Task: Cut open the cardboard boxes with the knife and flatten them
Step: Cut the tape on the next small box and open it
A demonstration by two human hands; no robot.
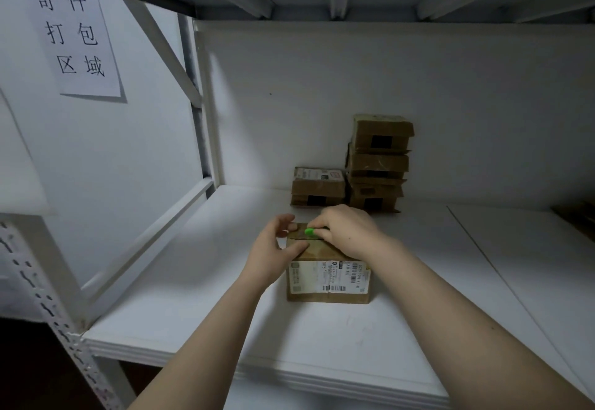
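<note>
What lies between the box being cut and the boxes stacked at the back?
Head view: bare white shelf; the right hand, on the near box, covers part of that gap.

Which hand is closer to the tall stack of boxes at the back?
Right. The right hand, holding the green knife, sits just before the stack; the left hand grips the box farther left.

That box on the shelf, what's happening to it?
A person is opening the cardboard box that sits on a white shelf. Their left hand holds the box's far left corner steady, while the right hand grips a green-handled knife at the seam on top. The box has its full shape and is not flattened yet. More boxes are piled at the back against the wall.
</note>
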